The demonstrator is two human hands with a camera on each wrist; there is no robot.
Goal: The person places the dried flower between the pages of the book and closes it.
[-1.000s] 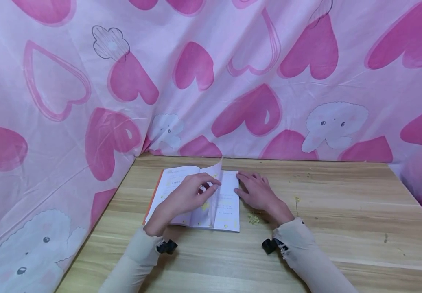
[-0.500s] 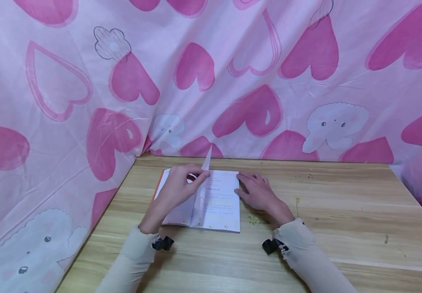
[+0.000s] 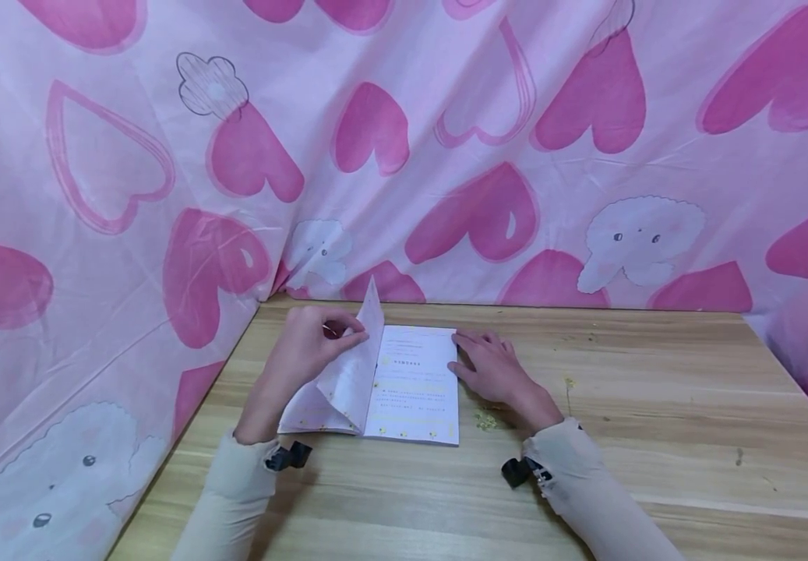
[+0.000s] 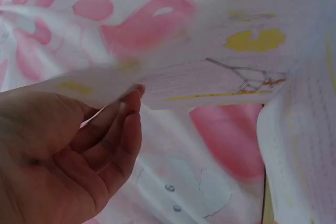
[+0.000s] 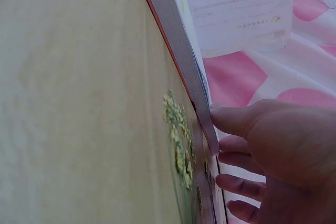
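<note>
White page (image 3: 356, 370) near frame centre, pinched by the left hand (image 3: 303, 343), seems mid-turn and wants laying toward frame left; the right hand (image 3: 493, 372), fingers relaxed, touches the book (image 3: 418, 401).

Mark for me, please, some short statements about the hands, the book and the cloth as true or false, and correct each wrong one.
1. The left hand pinches a raised page. True.
2. The book is closed. False: it lies open on the table.
3. The right hand touches the book's edge. True.
4. The cloth behind the table is plain green. False: it is pink with printed hearts.
5. The table shows a wood grain. True.
</note>
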